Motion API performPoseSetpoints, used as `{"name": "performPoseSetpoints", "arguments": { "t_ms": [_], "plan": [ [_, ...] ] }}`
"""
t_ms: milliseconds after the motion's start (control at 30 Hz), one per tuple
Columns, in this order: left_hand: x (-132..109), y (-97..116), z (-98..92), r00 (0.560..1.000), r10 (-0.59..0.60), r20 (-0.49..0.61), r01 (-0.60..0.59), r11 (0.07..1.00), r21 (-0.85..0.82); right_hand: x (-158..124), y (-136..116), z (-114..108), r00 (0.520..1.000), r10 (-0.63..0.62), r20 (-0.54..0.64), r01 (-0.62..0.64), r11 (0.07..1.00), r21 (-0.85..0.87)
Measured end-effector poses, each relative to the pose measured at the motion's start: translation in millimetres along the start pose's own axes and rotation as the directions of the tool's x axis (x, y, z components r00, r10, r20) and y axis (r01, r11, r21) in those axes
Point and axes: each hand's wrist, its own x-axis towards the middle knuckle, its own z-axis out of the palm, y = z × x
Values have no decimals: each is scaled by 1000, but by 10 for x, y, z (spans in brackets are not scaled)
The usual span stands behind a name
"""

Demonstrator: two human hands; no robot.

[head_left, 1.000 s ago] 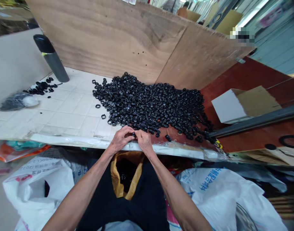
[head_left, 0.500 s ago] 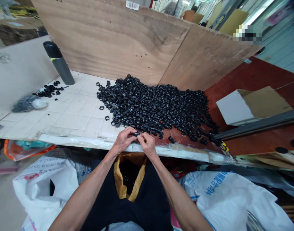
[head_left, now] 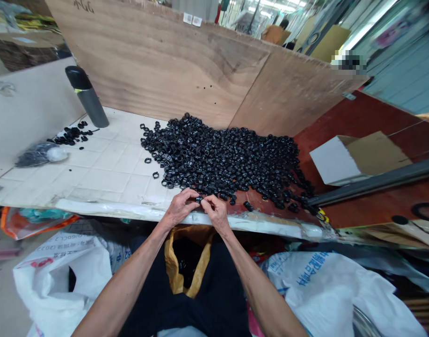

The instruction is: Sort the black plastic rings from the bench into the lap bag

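Note:
Between my fingertips, at the front edge of the bench, is a small black plastic ring (head_left: 199, 199). My left hand (head_left: 181, 206) pinches it from the left with thumb and forefinger. From the other side my right hand (head_left: 216, 211) closes on it, its fingers curled and partly hiding it. Just beyond both hands spreads a large heap of similar black rings (head_left: 221, 157), with a few loose ones at its left side. Below my hands, a yellow-brown sack (head_left: 171, 264) hangs open at my lap, with dark pieces inside.
A dark grey bottle (head_left: 91, 103) stands at the back left, near scattered black bits (head_left: 72, 135) and a clear bag (head_left: 37, 154). A wooden board (head_left: 165, 61) walls off the back. At right are an open carton (head_left: 335, 161) and a metal bar (head_left: 379, 182). White sacks (head_left: 326, 285) flank me.
The camera view has shifted slightly, so the bench appears a little lower. Both hands stay together at the bench edge, still holding the small black ring, with only slight finger movement.

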Motion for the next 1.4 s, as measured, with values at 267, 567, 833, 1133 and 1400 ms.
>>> {"name": "performPoseSetpoints", "arguments": {
  "t_ms": [267, 567, 833, 1133, 1400],
  "plan": [
    [-205, 196, -4, 1000, -5, 7, 5, 999, -40, -225, -130, 68, 993, 116, 18, -117, 976, 184],
    [-1000, 346, 205, 965, 152, 214, -199, 954, 224, -957, -313, 148, 802, 568, 187, -585, 679, 443],
    [-1110, 441, 298, 979, -200, 44, 204, 970, -129, -1106, -288, 77, 908, 390, 152, -419, 842, 340],
    [-1228, 400, 424, 970, -241, -34, 237, 967, -89, -1257, -177, 154, 881, 467, 67, -455, 802, 387],
    [-1400, 325, 461, 995, 30, 94, -48, 981, 190, -1302, -160, 115, 725, 632, 274, -659, 522, 541]
  ]
}}
